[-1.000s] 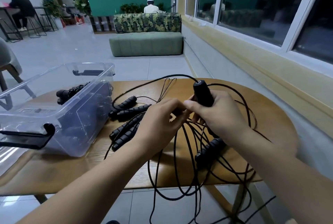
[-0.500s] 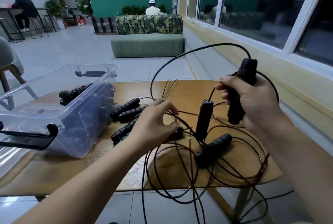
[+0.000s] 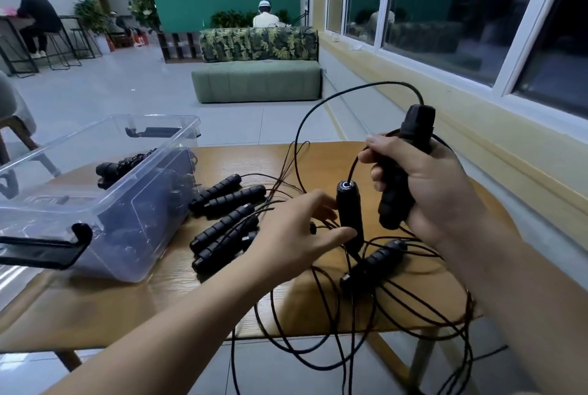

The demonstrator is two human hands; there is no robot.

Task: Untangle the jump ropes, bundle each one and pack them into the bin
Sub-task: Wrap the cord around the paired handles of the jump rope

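My right hand (image 3: pixel 426 191) grips a black jump-rope handle (image 3: pixel 404 168) upright above the wooden table (image 3: pixel 159 308). Its cord (image 3: pixel 305 127) arcs up and over to the left. A second black handle (image 3: pixel 350 216) hangs from that cord just left of it, and my left hand (image 3: pixel 296 235) closes thumb and fingers around it. A third handle (image 3: pixel 372 264) lies below in a tangle of black cords (image 3: pixel 366 331) that spill over the table's front edge. Several more black handles (image 3: pixel 226 216) lie side by side beside the clear plastic bin (image 3: pixel 105 203), which holds a rope bundle (image 3: pixel 121 165).
The bin has black latches (image 3: pixel 47 248) at its ends and sits at the table's left. A wall with windows (image 3: pixel 445 12) runs along the right. Beyond the table stand a green sofa (image 3: pixel 257 79) and seated people farther back.
My right hand lifted its handle up and right, away from the tangle, drawing a second handle up on the cord. My left hand moved right from the cords to take that hanging handle.
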